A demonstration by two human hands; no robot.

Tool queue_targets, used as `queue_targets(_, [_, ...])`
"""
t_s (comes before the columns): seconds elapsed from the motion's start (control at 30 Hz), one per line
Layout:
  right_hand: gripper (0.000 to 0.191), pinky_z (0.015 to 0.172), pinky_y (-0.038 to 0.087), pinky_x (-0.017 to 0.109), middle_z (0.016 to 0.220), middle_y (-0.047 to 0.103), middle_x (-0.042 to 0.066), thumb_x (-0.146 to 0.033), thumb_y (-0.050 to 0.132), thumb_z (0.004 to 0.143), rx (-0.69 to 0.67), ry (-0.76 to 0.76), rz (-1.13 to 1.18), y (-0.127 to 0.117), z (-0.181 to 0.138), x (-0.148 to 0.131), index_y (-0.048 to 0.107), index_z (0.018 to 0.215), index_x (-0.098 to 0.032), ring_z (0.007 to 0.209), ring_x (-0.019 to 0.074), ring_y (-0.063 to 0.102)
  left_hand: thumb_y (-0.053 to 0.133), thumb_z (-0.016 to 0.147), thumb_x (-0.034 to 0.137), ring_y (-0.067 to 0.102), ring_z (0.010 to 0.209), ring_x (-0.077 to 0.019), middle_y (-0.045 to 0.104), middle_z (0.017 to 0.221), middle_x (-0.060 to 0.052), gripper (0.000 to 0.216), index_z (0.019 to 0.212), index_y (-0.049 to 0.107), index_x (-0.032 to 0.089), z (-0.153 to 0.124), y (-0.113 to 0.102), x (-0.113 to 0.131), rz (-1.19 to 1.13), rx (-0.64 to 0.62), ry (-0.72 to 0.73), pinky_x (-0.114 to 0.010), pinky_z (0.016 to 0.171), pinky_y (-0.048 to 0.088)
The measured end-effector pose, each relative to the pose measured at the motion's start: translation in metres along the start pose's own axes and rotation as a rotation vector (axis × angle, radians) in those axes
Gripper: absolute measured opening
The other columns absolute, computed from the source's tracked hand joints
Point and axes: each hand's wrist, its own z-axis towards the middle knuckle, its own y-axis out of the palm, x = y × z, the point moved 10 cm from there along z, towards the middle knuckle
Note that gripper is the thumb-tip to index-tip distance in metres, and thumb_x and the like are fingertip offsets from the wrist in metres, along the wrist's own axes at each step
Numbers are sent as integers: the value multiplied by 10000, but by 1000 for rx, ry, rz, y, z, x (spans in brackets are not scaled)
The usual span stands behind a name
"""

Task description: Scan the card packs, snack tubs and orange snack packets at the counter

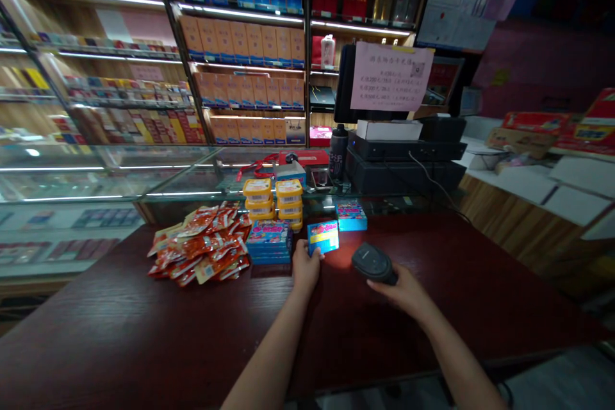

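My left hand (pixel 306 266) grips a small blue box (pixel 323 237) with pink lettering and a yellow patch, tilted up above the dark red counter (pixel 336 333). In my right hand (pixel 406 288) is a black handheld barcode scanner (pixel 372 262), its head turned toward the blue box. A reddish glow lies on the counter between them. Left of my left hand stands a stack of similar blue boxes (pixel 269 243). Another short stack of blue boxes (pixel 352 216) sits just behind the held one. Part of the scanner's handle is hidden by my fingers.
A heap of orange snack packets (pixel 202 243) lies at the left, beside stacked yellow-lidded tubs (pixel 288 198). Behind are a glass display case (pixel 182 173), a black bottle (pixel 338 150), and a monitor with a pink paper sign (pixel 389 77). White boxes (pixel 581 186) fill the right side.
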Motion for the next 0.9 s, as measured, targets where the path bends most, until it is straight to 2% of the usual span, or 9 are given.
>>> queue_targets(0.1, [454, 836, 515, 414, 987, 742, 134, -407, 729, 623, 8, -8, 3, 0, -4, -4, 703, 979, -126, 902, 300, 691, 605, 715, 192, 609, 602, -128, 592, 695, 15, 167, 832, 486, 178, 0, -1, 4, 47, 0, 25, -231, 535, 509])
queue_targets(0.43, [473, 872, 505, 419, 1012, 740, 124, -404, 738, 618, -12, -36, -19, 1, -8, -8, 699, 1005, -133, 942, 294, 682, 606, 711, 168, 646, 705, -153, 617, 788, -13, 180, 839, 481, 181, -2, 1, 3, -35, -15, -3, -300, 628, 571])
queue_targets(0.73, [442, 818, 508, 382, 1000, 737, 124, -417, 703, 645, -2, -32, -84, -3, -15, -8, 688, 991, -143, 923, 280, 679, 652, 706, 260, 653, 785, -182, 620, 845, -32, 250, 862, 471, 185, -1, 1, 1, -67, -10, -6, -346, 656, 579])
queue_targets(0.8, [410, 789, 498, 373, 983, 736, 118, -391, 717, 625, 6, -31, -163, -8, -17, -11, 683, 962, -159, 905, 285, 675, 660, 702, 283, 654, 787, -185, 624, 851, -34, 276, 869, 462, 187, -1, 1, 1, -91, -14, -4, -354, 661, 576])
queue_targets(0.9, [296, 697, 474, 335, 889, 739, 75, -335, 676, 664, 6, -30, -450, -12, -20, -14, 674, 931, -205, 832, 273, 680, 662, 697, 323, 653, 795, -188, 629, 853, -33, 310, 881, 449, 192, -1, 2, 3, -132, -16, -6, -344, 661, 567])
